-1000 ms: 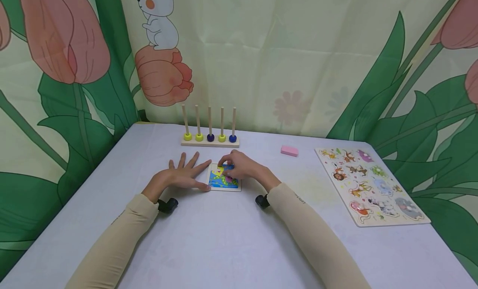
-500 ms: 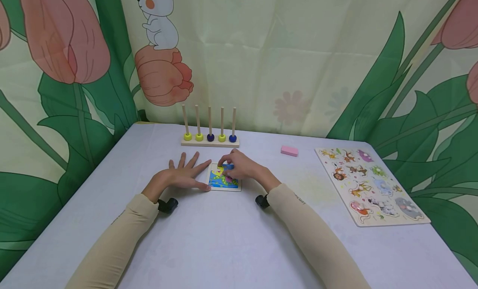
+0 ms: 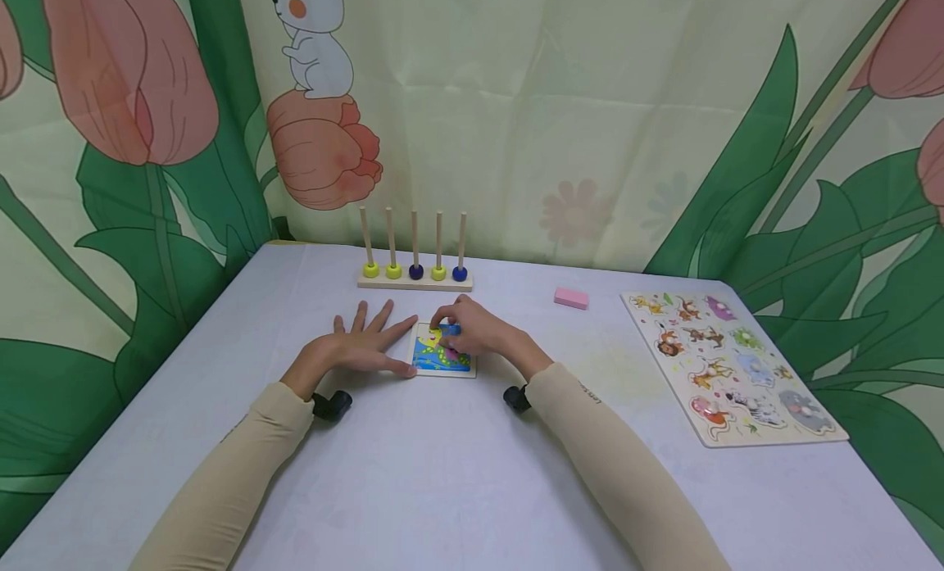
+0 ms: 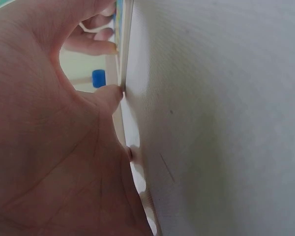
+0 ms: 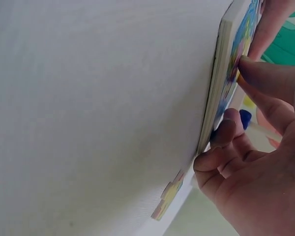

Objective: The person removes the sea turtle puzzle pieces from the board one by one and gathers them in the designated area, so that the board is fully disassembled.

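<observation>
A small square jigsaw puzzle (image 3: pixel 431 363) in a pale wooden frame lies flat on the table, its picture blue, yellow and green. My left hand (image 3: pixel 352 350) lies at its left side with fingers spread. Thumb and index finger touch the frame's left corners; in the left wrist view the thumb tip (image 4: pixel 117 93) meets the frame edge. My right hand (image 3: pixel 475 325) bends over the puzzle's upper right part. Its thumb and index finger pinch at the picture surface, as the right wrist view shows; the piece between them is mostly hidden by the fingertips.
A wooden peg stand (image 3: pixel 415 283) with yellow and blue beads stands behind the puzzle. Farther right lie a pink block (image 3: pixel 571 298) and an animal puzzle board (image 3: pixel 730 366). In the right wrist view, a notched yellow-and-pink piece (image 5: pixel 168 197) lies on the table.
</observation>
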A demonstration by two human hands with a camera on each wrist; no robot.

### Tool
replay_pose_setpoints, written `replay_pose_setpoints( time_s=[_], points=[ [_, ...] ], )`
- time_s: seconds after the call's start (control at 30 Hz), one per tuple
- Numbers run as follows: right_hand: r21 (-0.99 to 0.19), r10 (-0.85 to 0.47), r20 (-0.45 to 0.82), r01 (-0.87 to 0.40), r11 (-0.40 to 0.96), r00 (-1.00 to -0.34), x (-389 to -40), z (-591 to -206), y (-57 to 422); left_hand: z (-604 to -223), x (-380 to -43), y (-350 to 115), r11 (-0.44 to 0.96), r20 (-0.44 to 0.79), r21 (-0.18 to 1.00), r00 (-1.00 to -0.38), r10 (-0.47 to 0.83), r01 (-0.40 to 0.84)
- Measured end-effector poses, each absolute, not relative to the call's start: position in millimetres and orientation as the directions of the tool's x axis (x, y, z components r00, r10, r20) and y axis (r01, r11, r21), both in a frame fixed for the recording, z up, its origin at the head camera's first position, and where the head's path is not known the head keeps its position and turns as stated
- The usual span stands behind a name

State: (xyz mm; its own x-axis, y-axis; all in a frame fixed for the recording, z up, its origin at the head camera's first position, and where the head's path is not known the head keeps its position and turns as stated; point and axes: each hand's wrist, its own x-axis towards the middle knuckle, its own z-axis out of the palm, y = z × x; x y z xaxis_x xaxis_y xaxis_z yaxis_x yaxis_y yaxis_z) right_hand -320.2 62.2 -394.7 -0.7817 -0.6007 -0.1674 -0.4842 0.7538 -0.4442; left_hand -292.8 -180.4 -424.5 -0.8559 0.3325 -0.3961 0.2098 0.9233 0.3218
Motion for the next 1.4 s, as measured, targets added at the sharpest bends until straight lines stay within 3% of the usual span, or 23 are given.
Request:
replay_pose_setpoints(
  time_s=[0.5,1.4],
  points=[
    [-0.459,-0.598,-0.185,-0.469,0.754,-0.780,-322,-390,59,-406,-281,-176,0.923,-0.404,0.327,-0.854,0.329,0.201],
    [-0.436,-0.553,-0.114,-0.459,0.774,-0.825,-311,-393,66,-417,-287,-179,0.921,-0.406,0.330,-0.849,0.338,0.208]
  ],
)
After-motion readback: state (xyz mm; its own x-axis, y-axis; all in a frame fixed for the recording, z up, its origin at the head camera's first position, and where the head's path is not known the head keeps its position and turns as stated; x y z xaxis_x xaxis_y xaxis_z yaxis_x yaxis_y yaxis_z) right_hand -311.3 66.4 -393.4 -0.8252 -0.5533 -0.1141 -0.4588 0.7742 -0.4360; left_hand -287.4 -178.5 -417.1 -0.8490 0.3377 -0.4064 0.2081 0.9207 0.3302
